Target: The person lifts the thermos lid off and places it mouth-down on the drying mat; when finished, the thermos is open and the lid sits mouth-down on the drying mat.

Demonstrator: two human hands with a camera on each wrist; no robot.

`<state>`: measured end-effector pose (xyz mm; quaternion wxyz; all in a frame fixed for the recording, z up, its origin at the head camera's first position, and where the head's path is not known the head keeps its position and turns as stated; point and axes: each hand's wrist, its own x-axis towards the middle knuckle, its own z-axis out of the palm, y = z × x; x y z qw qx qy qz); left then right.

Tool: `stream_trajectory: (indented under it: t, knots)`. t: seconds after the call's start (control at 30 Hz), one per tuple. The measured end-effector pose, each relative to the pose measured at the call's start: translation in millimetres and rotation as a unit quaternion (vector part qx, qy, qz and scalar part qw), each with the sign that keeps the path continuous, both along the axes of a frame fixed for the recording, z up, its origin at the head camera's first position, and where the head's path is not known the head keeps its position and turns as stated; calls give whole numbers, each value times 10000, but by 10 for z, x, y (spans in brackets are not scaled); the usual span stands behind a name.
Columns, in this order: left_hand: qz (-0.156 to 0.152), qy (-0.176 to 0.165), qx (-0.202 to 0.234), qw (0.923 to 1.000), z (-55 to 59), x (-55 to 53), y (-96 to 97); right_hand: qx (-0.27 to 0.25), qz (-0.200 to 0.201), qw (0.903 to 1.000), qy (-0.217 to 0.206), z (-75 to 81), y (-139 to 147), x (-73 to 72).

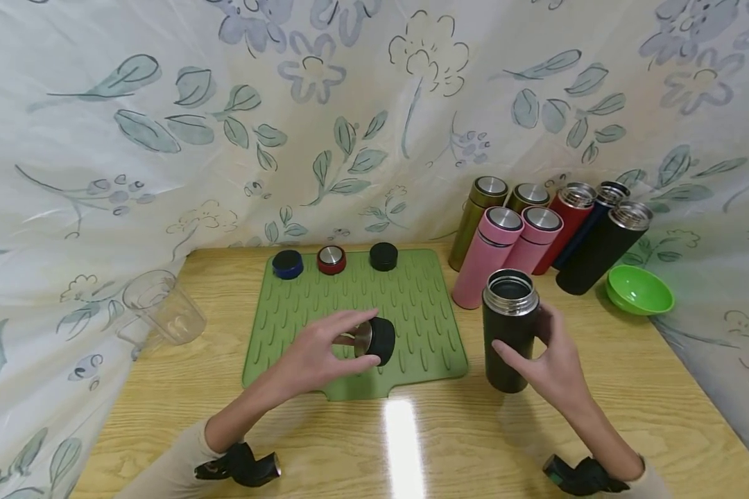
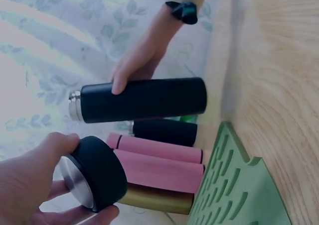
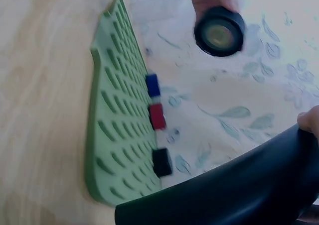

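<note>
Between thumb and fingers, my left hand (image 1: pixel 324 350) holds a black bottle lid (image 1: pixel 383 341) on its side above the green drying mat (image 1: pixel 421 305). The lid's metal top faces my palm, and its underside shows in the right wrist view. My right hand (image 1: pixel 552 364) grips a black thermos bottle (image 1: pixel 505 353) round its body, to the right of the mat. This bottle stands upright without a lid, its steel neck bare. Whether its base touches the table I cannot tell. Lid and bottle are apart.
Along the mat's back edge sit a blue lid (image 1: pixel 288 265), a red lid (image 1: pixel 331 260) and a black lid (image 1: pixel 383 256). Several bottles, including a pink bottle (image 1: pixel 483 263), stand at the back right beside a green bowl (image 1: pixel 639 290). A clear pitcher (image 1: pixel 165 308) is at the left.
</note>
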<state>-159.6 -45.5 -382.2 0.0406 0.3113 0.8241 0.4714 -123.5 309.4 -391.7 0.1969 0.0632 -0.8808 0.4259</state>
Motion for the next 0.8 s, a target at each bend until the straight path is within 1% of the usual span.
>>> stream_trajectory:
  t: [0.07,0.13,0.27,0.33,0.4,0.5,0.57,0.6,0.7,0.8]
  knots:
    - [19,87,-160,9998,-1,5,19,-88,-291,9995,46,45,67,-4]
    - [52,129,-288,9995,-2,18,26,-119,-580,9982,-5,79,128,-15]
    - [70,82,-316,9994,9,27,31,-73,-1028,9944,-212,99,280,-60]
    - [57,153,-303,9994,16,28,30,-39,-1189,9924,-325,93,366,-94]
    - [58,357,-398,9986,21,33,28,-38,-1385,9895,-421,90,464,-135]
    - [80,706,-722,9949,28,42,33,-146,-1760,9829,-525,102,613,-224]
    - [92,826,-966,9919,33,44,45,-183,-2023,9775,-562,114,716,-296]
    - [89,830,-1063,9908,36,42,51,-202,-2118,9754,-572,121,763,-334]
    - [112,799,-1265,9887,33,-7,79,-81,-2317,9699,-744,124,904,-468]
    - [247,897,-1426,9854,4,-137,127,42,-2361,9668,-973,94,1038,-621]
